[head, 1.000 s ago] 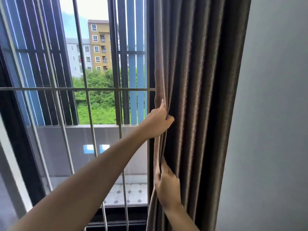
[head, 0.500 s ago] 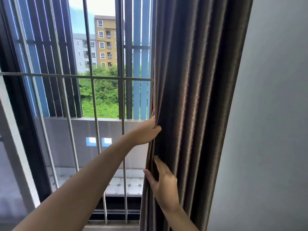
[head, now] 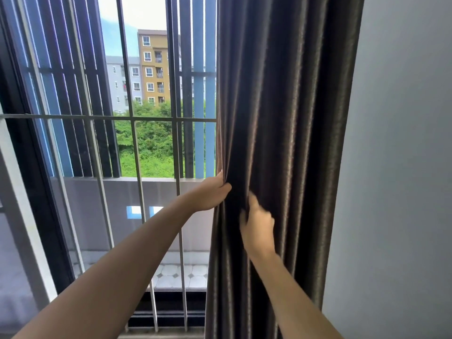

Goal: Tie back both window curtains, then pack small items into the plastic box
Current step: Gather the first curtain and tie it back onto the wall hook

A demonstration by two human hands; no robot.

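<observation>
At the curtain (head: 293,118) edge, left hand (head: 210,194) grips; right hand (head: 258,228) holds folds.

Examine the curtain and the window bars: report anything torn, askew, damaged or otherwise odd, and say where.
Nothing stands out. The curtain hangs in even, untorn folds beside the wall, and the window bars look whole, none broken or missing.

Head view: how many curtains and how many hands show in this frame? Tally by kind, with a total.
Curtains: 1, the dark curtain
Hands: 2, the left hand gripping its edge and the right hand on its folds
Total: 3
</observation>
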